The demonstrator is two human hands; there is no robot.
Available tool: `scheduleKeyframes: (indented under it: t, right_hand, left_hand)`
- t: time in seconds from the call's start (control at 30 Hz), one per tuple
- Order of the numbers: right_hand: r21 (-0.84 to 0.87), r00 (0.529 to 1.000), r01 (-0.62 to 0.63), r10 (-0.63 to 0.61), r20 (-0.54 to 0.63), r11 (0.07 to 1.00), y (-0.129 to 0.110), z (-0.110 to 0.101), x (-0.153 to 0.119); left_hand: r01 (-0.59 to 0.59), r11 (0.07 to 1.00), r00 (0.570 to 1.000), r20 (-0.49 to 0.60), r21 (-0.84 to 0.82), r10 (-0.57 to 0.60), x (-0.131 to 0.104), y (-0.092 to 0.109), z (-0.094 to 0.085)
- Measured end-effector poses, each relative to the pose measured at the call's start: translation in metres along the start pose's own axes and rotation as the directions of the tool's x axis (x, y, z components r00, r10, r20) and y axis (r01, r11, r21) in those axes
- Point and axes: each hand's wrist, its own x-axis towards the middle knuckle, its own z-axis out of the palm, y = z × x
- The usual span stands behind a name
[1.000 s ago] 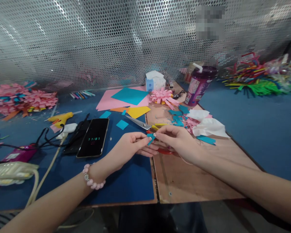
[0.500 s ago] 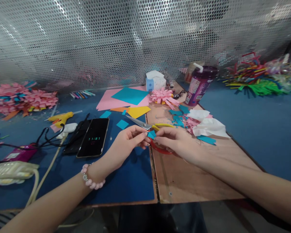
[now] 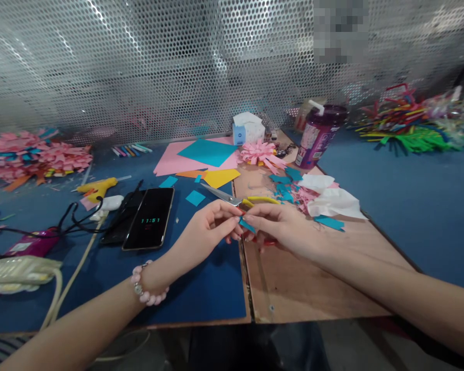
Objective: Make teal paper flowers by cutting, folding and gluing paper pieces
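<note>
Between my fingertips is a small piece of blue paper (image 3: 246,224), partly hidden by the fingers. My left hand (image 3: 212,225) pinches it from the left, a beaded bracelet (image 3: 149,296) on its wrist. From the right, my right hand (image 3: 282,226) grips the same piece with thumb and fingers. Just beyond the hands lie scissors (image 3: 232,199) with yellow handles, blades pointing away to the left. Something red and rounded (image 3: 269,242) shows beneath my right hand, mostly covered. Small blue paper squares (image 3: 195,198) rest left of the scissors.
A phone (image 3: 150,219), cables and a yellow glue gun (image 3: 100,188) lie at left. Pink, blue and yellow sheets (image 3: 206,153), a tissue pack (image 3: 248,131) and a pink paper flower (image 3: 260,155) are behind. Paper scraps (image 3: 290,188) and a purple cup (image 3: 317,136) stand right.
The blue paper piece has turned between my fingers and now looks narrower, tilted down to the right. Both hands stay in nearly the same place.
</note>
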Motion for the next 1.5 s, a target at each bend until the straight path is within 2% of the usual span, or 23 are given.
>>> scheduleKeyframes:
  t: [0.2, 0.47, 0.67, 0.83, 1.23, 1.4, 1.5]
  right_hand:
    - [0.039, 0.999, 0.027, -0.025, -0.038, 0.999, 0.003, 0.003, 0.001]
    - [-0.093, 0.993, 0.044, -0.053, -0.104, 0.995, -0.005, 0.008, -0.005]
    - [-0.115, 0.989, 0.072, -0.086, -0.123, 0.991, -0.005, 0.009, -0.006]
    - [-0.095, 0.984, 0.076, -0.09, -0.157, 0.993, -0.005, 0.01, -0.006]
    - [-0.103, 0.983, 0.085, -0.1, -0.153, 0.991, -0.007, 0.012, -0.009]
    - [-0.045, 0.991, 0.084, -0.089, -0.103, 0.995, -0.007, 0.01, -0.007]
    - [-0.044, 0.998, 0.028, -0.03, -0.047, 0.999, -0.01, 0.01, -0.005]
  left_hand:
    - [-0.031, 1.0, 0.999, -0.012, 0.001, 0.031, 0.0, 0.001, 0.001]
    - [-0.02, 1.0, 0.999, -0.029, -0.016, 0.019, 0.0, 0.002, 0.003]
    - [0.034, 0.998, 0.999, -0.024, -0.047, -0.035, 0.0, 0.003, 0.003]
    - [0.097, 0.995, 0.994, 0.047, -0.023, -0.095, 0.0, 0.003, 0.004]
    - [0.044, 0.999, 0.994, 0.102, 0.011, -0.045, 0.002, -0.002, 0.003]
    - [0.04, 0.999, 0.997, 0.063, -0.011, -0.039, 0.001, 0.0, 0.004]
    - [0.04, 0.999, 0.999, 0.024, -0.032, -0.039, 0.001, 0.001, 0.003]
